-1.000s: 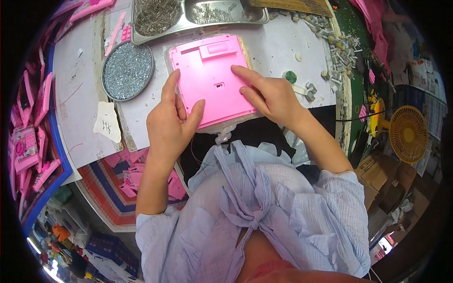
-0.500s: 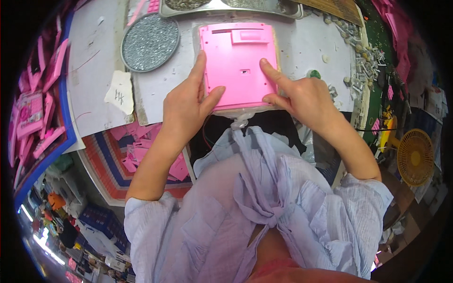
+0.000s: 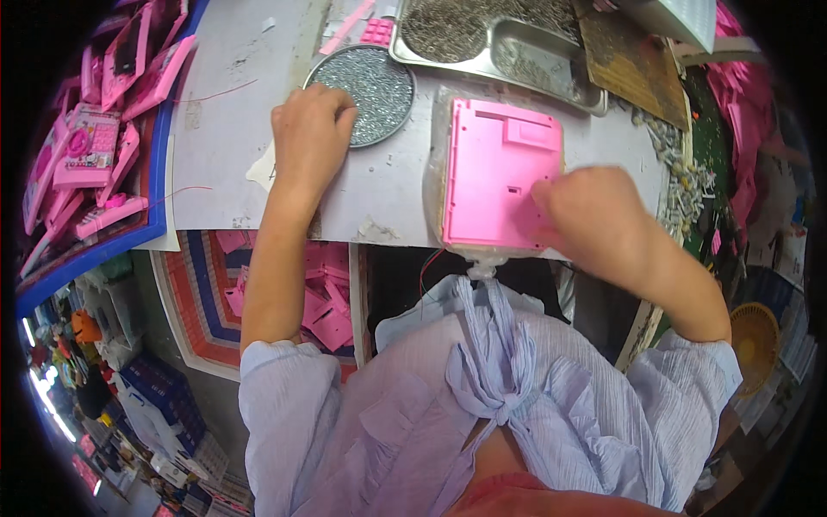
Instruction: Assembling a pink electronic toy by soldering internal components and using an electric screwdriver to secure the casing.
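Note:
A square pink plastic panel, with a raised block near its far edge and a small slot, lies on a plastic-wrapped pad at the table's front. Over its right side is my right hand, smeared by motion; whether its fingers grip anything does not show. My left hand is at the left rim of a round dish full of small silvery metal pieces, probably screws. Its fingers are curled together, and anything between them is too small to see.
A metal tray with compartments of small metal parts stands at the back beside a brown board. Loose bits litter the right edge. Pink toy casings fill a blue-edged bin at left; more pink parts lie below the table.
My left hand has left the panel and moved to the dish. My right hand has shifted down along the panel's right side. The whole view has swung, moving the table rightward in it.

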A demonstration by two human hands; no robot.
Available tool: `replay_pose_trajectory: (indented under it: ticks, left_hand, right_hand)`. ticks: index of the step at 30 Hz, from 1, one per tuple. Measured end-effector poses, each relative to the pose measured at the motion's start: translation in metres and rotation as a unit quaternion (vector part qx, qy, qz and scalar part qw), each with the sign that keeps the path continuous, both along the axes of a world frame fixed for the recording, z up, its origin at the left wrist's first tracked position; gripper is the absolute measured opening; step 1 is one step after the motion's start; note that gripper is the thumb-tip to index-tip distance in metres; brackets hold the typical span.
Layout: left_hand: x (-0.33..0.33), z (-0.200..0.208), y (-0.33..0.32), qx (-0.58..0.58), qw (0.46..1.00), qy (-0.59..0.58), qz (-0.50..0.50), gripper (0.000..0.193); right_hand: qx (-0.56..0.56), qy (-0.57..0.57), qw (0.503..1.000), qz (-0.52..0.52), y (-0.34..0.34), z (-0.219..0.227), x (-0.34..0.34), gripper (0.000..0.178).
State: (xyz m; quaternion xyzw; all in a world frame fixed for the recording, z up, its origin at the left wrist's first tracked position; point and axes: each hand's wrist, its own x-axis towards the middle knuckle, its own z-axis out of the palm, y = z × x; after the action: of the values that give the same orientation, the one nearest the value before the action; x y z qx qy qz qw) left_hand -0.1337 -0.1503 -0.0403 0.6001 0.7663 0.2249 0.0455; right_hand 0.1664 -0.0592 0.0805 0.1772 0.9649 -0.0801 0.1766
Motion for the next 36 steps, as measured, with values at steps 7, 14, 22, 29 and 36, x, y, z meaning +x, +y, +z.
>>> replay_pose_trajectory:
  ticks: [7,14,22,29,36]
  left_hand:
    - [-0.002,-0.016,0.01,0.067,0.997,0.027,0.002,0.012]
    - [-0.002,-0.018,0.012,0.083,0.992,0.091,0.001,0.015]
    - [0.003,-0.011,0.015,0.104,0.994,0.038,0.008,0.012]
    - [0.087,0.018,0.01,0.103,0.964,-0.214,-0.116,0.011]
    - [0.102,0.022,0.016,0.147,0.975,0.05,-0.158,0.006]
  right_hand:
    - [0.153,0.267,0.939,0.154,0.067,-0.099,-0.163,0.013]
    - [0.126,0.218,0.958,0.135,0.072,-0.108,-0.185,0.011]
    - [0.109,0.278,0.945,0.129,0.085,-0.107,-0.202,0.015]
    - [-0.111,0.411,0.903,-0.064,0.089,-0.07,-0.113,0.016]
    - [-0.095,0.419,0.888,-0.166,0.089,-0.062,0.031,0.016]
